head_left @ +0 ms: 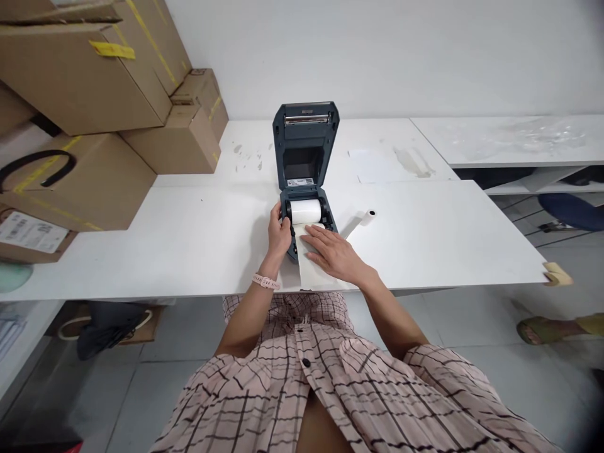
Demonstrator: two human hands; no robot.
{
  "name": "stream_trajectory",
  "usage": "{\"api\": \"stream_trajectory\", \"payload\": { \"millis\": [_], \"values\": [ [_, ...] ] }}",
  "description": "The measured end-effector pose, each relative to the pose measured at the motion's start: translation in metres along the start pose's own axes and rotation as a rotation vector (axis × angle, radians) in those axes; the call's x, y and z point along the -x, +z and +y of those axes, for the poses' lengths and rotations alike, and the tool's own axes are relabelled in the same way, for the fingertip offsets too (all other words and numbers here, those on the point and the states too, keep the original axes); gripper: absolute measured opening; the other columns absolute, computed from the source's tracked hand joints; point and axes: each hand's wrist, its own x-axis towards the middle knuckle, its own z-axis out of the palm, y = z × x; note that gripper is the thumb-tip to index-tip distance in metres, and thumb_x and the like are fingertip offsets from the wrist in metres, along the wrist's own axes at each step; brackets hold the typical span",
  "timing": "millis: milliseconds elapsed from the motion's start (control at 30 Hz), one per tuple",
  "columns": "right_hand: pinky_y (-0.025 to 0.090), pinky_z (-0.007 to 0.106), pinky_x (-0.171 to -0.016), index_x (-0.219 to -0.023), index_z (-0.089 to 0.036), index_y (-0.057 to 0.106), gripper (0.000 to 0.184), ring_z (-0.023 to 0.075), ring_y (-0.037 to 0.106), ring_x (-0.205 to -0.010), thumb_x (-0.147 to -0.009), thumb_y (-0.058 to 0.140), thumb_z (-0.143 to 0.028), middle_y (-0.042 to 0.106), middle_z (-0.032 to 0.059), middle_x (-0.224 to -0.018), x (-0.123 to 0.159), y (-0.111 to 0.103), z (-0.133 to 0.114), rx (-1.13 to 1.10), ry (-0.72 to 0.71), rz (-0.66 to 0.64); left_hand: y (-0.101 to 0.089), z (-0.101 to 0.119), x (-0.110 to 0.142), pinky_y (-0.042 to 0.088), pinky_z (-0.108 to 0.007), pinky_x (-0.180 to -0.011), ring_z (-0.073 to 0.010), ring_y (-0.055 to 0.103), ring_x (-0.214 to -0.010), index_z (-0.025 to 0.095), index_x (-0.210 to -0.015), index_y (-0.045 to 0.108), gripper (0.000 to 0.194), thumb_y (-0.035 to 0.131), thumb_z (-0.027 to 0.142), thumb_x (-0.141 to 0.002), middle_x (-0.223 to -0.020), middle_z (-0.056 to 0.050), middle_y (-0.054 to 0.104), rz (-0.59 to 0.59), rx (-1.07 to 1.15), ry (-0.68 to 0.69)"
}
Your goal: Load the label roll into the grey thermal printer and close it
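One label printer (309, 190): stands on the white bench (198, 251), its lid (306, 141) raised toward 12 o'clock; the clock is centred on the printer.
Label roll (306, 212): seated inside the printer body, between black holders.
Paper strip (310, 274): extends from the roll's 6 o'clock side, over the printer's front, to the near edge of the bench.
Left hand (279, 233): at 7 o'clock, fingers clamped on the printer's side wall, thumb at the rim.
Right hand (337, 257): at 5 o'clock, laid on the strip, fingers stretched out and slightly apart.
Small paper roll (369, 218): lying near the printer, toward 4 o'clock.
Cardboard boxes (89, 82): stacked between 9 and 10 o'clock.
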Motion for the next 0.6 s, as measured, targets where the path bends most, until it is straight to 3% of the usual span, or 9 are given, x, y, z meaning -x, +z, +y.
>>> {"api": "stream_trajectory", "payload": {
  "millis": [200, 367, 467, 533, 600],
  "values": [
    [0.042, 0.060, -0.122, -0.150, -0.024, 0.056, 0.049, 0.0328, 0.042, -0.154, -0.106, 0.047, -0.045, 0.047, 0.0109, -0.164, 0.000, 0.000, 0.001, -0.039, 0.018, -0.006, -0.002, 0.000, -0.001, 0.038, -0.040, -0.124, -0.0228, 0.044, -0.151, 0.023, -0.151, 0.042, 0.050, 0.048, 0.032, -0.101, -0.162, -0.012, 0.047, -0.012, -0.012, -0.011],
    [0.041, 0.054, -0.124, -0.149, -0.027, 0.057, 0.052, 0.0302, 0.045, -0.152, -0.104, 0.049, -0.051, 0.050, 0.0083, -0.162, -0.001, -0.023, 0.016, -0.283, -0.035, -0.059, -0.007, 0.015, 0.029, 0.039, -0.048, -0.124, -0.0299, 0.040, -0.154, 0.028, -0.156, 0.039, 0.062, 0.051, 0.053, -0.100, -0.167, -0.011, 0.041, -0.046, -0.054, -0.057],
    [0.039, 0.051, -0.126, -0.151, -0.033, 0.055, 0.055, 0.0285, 0.050, -0.148, -0.103, 0.048, -0.059, 0.056, 0.0045, -0.157, -0.026, -0.055, 0.040, -0.425, 0.025, 0.175, -0.009, 0.022, 0.056, 0.041, -0.049, -0.123, -0.0323, 0.033, -0.158, 0.033, -0.160, 0.031, 0.076, 0.059, 0.060, -0.095, -0.172, -0.010, 0.032, -0.111, -0.048, -0.127],
    [0.032, 0.052, -0.129, -0.155, -0.034, 0.047, 0.066, 0.0300, 0.042, -0.153, -0.099, 0.047, -0.069, 0.050, 0.0042, -0.162, -0.061, -0.077, 0.062, -0.465, 0.087, 0.406, -0.009, 0.023, 0.070, 0.043, -0.049, -0.122, -0.0334, 0.031, -0.158, 0.033, -0.162, 0.026, 0.086, 0.067, 0.058, -0.091, -0.173, -0.012, 0.029, -0.130, -0.053, -0.152],
    [0.028, 0.051, -0.130, -0.160, -0.035, 0.035, 0.078, 0.0281, 0.029, -0.160, -0.096, 0.042, -0.079, 0.036, 0.0014, -0.170, -0.108, -0.097, 0.085, -0.546, 0.128, 0.500, -0.009, 0.022, 0.076, 0.042, -0.050, -0.122, -0.0340, 0.033, -0.158, 0.031, -0.163, 0.023, 0.093, 0.073, 0.053, -0.088, -0.172, -0.013, 0.029, -0.127, -0.059, -0.150]
  ]
}}
